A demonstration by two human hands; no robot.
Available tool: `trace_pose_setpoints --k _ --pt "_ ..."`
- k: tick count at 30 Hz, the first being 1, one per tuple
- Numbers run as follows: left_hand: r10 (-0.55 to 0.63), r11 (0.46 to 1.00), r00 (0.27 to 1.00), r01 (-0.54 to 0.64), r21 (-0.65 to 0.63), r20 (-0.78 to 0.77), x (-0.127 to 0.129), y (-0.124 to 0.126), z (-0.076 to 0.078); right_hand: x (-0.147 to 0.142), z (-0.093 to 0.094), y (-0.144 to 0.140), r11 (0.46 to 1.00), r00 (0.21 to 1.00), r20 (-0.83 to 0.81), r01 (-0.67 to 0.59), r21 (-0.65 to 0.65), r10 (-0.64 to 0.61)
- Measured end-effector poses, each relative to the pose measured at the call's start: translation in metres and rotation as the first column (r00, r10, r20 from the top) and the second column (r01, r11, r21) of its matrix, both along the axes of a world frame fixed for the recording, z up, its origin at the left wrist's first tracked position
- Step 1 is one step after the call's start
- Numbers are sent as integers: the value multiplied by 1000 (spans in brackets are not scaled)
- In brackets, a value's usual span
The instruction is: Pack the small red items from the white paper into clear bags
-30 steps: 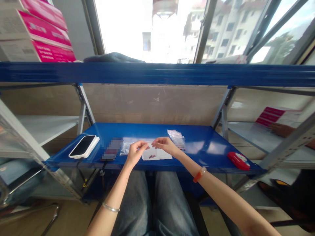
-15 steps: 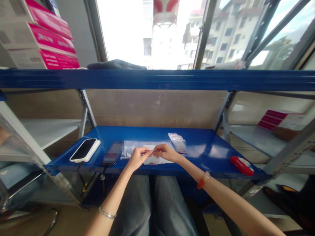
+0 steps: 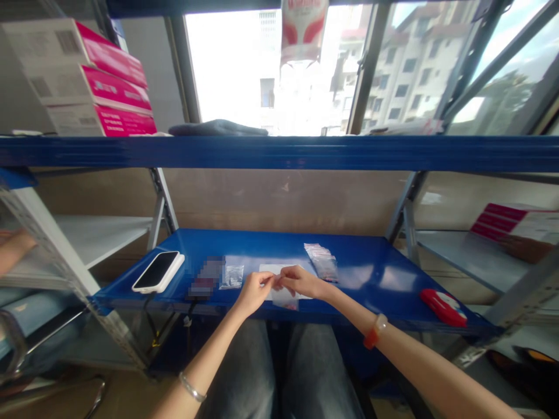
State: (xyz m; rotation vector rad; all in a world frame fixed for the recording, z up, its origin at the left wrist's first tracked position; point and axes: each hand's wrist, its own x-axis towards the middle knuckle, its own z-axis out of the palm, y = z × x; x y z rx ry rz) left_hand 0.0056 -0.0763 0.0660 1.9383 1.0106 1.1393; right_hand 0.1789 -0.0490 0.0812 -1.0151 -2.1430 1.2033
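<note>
1. The left hand [image 3: 253, 291] and the right hand [image 3: 301, 282] meet at the front edge of the blue worktop [image 3: 371, 273], fingertips almost touching.
2. Between them they hold a small clear bag [image 3: 283, 299]; the fingers of both hands are pinched shut on its top edge, and the bag hangs just over the worktop's front edge. Something small and reddish shows faintly inside it; what it is cannot be told.
3. A white sheet [image 3: 273, 270] lies flat on the worktop right behind the hands, partly hidden by them.
4. Just left of the left hand lies another small clear bag [image 3: 232, 276], flat on the worktop, beside a blurred dark patch.
5. Behind and to the right of the right hand lies a little pile of clear bags [image 3: 323, 261], apart from the hands.
6. A phone [image 3: 158, 272] in a white case lies face up near the worktop's left end, well apart from the hands.
7. A flat red object [image 3: 443, 306] lies near the right front corner.
8. The left wrist wears a silver bangle [image 3: 192, 388]; the right wrist wears an orange band [image 3: 374, 331].
9. Pink-and-white boxes [image 3: 94, 81] are stacked on the shelf above, at the left.
</note>
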Motion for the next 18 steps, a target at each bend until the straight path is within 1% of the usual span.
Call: trace_pose_setpoints --k 6,8,11,14,18 --pt "33 996 994 -24 87 -101 1 -1 29 6 21 -16 989 997 70 26 146 -36" --pt "26 995 994 -15 95 -109 2 0 33 10 25 -21 985 996 69 41 168 -54" --pt "-7 997 995 15 76 -102 5 0 32 17 23 -25 980 995 70 51 190 -66" --pt "-51 998 993 55 40 -102 9 0 25 27 13 -28 982 993 88 59 177 -75" --pt "-144 985 988 139 -98 -47 18 0 16 44 2 -31 991 989 117 71 117 -85"
